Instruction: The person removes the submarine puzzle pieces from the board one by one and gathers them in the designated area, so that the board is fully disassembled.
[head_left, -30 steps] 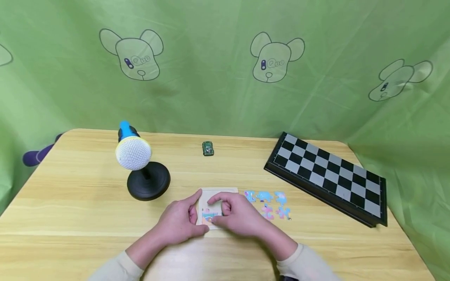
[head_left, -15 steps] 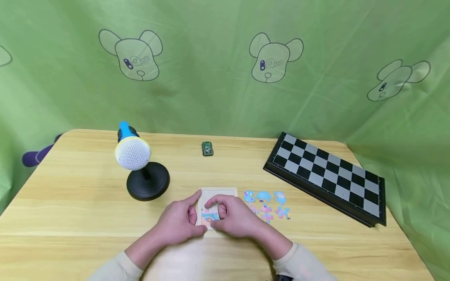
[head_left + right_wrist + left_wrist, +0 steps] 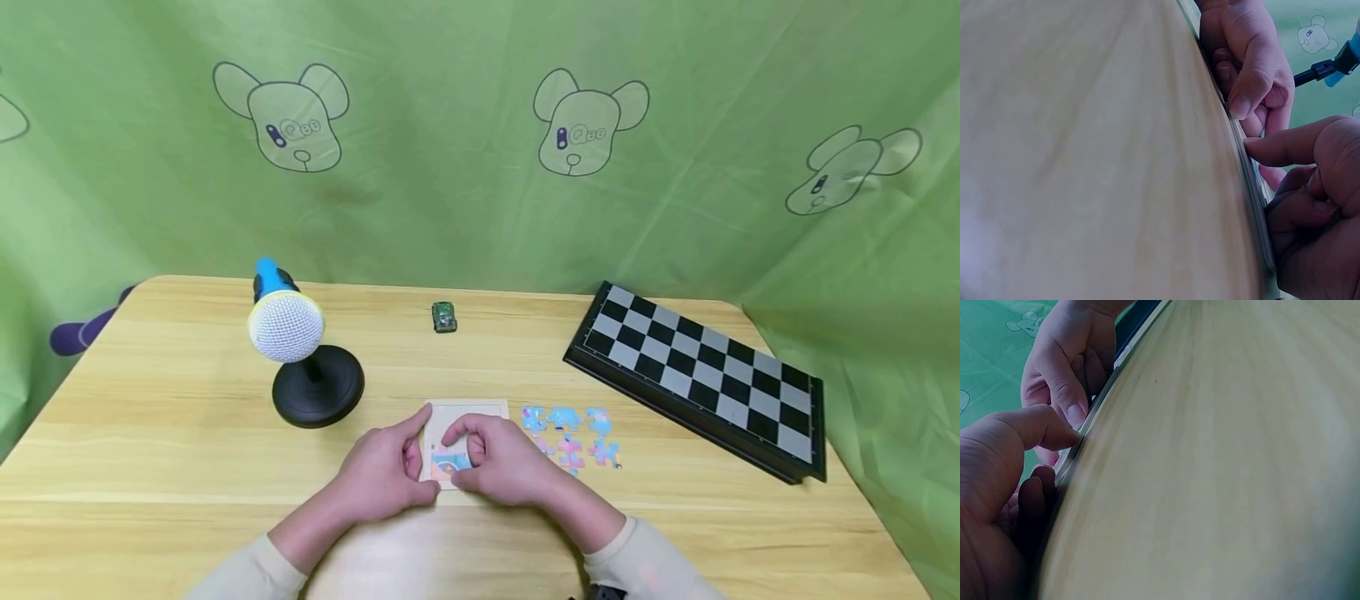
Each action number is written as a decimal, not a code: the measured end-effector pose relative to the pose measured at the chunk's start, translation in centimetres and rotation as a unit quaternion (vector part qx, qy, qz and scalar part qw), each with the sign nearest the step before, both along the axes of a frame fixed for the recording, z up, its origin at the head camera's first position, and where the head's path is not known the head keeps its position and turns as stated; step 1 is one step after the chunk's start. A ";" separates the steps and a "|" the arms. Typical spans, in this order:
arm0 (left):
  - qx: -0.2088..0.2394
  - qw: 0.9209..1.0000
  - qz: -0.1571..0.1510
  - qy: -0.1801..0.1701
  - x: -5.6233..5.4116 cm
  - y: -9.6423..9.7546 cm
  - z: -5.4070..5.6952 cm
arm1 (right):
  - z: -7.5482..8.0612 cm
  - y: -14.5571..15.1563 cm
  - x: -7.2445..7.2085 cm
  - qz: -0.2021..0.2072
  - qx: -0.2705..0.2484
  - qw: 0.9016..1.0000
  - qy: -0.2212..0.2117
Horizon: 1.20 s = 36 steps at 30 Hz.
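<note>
In the head view a small pale puzzle tray (image 3: 467, 408) lies flat on the table, with colourful puzzle pieces (image 3: 447, 463) in its lower left corner. My left hand (image 3: 384, 472) holds the tray's left side, index fingertip near the upper corner and thumb at the lower one. Over the tray, my right hand (image 3: 504, 461) bends its index finger and thumb around the edges of the pieces in that corner; its other fingers are curled under. Both wrist views look along the tabletop, where my left thumb (image 3: 1054, 428) and right index finger (image 3: 1285, 145) show but the pieces are mostly hidden.
Several loose puzzle pieces (image 3: 570, 450) lie right of the tray. A folded chessboard (image 3: 701, 375) stands farther right. A toy microphone (image 3: 287, 327) on a round black stand (image 3: 317, 388) is at the left, and a small green toy car (image 3: 444, 317) sits at the back.
My right hand has shifted slightly left over the tray, uncovering a pink loose piece beside it. My left hand stays at the tray's left edge.
</note>
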<state>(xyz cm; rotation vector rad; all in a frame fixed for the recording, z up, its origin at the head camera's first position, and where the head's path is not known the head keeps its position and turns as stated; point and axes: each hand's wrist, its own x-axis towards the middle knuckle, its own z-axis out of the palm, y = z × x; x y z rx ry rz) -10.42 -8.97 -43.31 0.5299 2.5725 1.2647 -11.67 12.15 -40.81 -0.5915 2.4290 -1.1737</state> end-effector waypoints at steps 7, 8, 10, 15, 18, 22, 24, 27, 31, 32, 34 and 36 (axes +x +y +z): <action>0.001 1.000 0.002 0.002 -0.1 0.0 0.0 | -0.2 0.1 0.0 0.000 -0.013 1.000 -0.008; 0.002 1.000 0.002 0.002 -0.1 0.0 0.0 | -0.2 0.1 0.0 -0.001 -0.015 1.000 -0.010; 0.002 1.000 0.002 0.001 -0.1 0.0 -0.1 | -0.3 0.1 0.0 -0.003 -0.020 1.000 -0.015; 0.002 1.000 0.001 0.003 0.0 0.0 -0.1 | -0.4 0.0 0.1 -0.014 -0.014 1.000 -0.012; 0.002 1.000 0.002 0.003 0.0 0.0 0.0 | -0.4 -0.1 0.2 -0.022 -0.008 1.000 -0.007; 0.002 1.000 0.003 0.003 0.0 0.0 0.0 | -0.5 -0.1 0.2 -0.032 -0.009 0.999 -0.006; 0.001 1.000 0.003 0.003 0.0 0.0 0.0 | -0.6 -0.1 0.2 -0.031 -0.011 0.999 -0.006; 0.000 1.000 0.003 0.006 0.0 0.0 0.0 | -0.7 0.0 0.2 -0.025 -0.011 1.000 0.000; -0.001 1.000 0.002 0.006 0.0 0.0 0.0 | -0.8 0.0 0.1 -0.015 -0.011 1.000 0.006; 0.000 1.000 0.002 0.006 0.0 0.0 0.0 | -0.8 0.1 0.1 -0.015 -0.012 1.000 0.005; 0.000 1.000 0.001 0.004 0.0 0.0 0.0 | -0.8 0.0 0.1 -0.016 -0.013 1.000 0.003; 0.000 1.000 0.001 0.002 0.0 0.0 0.0 | -0.8 0.0 0.2 -0.022 -0.013 1.000 0.002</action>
